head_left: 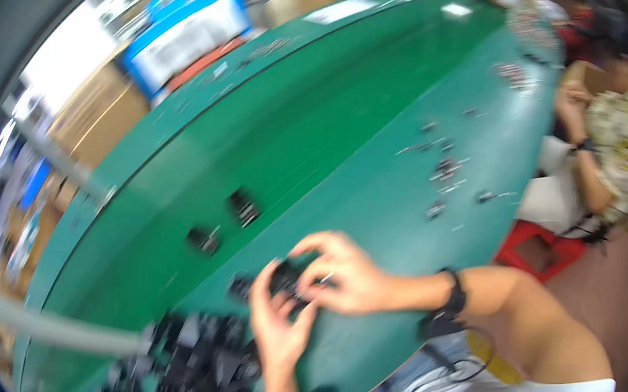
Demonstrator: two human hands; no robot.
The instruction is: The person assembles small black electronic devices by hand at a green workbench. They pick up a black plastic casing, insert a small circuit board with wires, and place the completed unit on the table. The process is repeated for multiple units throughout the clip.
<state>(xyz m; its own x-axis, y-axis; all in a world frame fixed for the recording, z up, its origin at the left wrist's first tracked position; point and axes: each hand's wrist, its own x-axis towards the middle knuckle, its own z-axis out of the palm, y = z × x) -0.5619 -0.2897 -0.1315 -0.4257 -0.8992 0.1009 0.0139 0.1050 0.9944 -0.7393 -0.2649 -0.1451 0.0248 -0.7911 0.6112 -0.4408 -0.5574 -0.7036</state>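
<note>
Over the near part of the green bench, both my hands are closed round a small, rounded black part [286, 277]. My left hand [279, 327] grips it from the near left, thumb and fingers curved about it. From the right, my right hand [347, 277] pinches at it with bent fingers; a small pale glint shows by those fingertips, too blurred to name. Another small black piece [241, 287] lies just left of the hands. Beside my left wrist is a heap of black plastic parts [198, 360]. The fingers hide much of the held part.
Two black pieces [244, 207] lie on the bright green belt [321, 145] beyond my hands. Small parts with pale leads [446, 166] are scattered on the bench [378, 197]. A co-worker [617, 150] sits at the far right near a red stool [543, 252]. Boxes [101, 114] stand at left.
</note>
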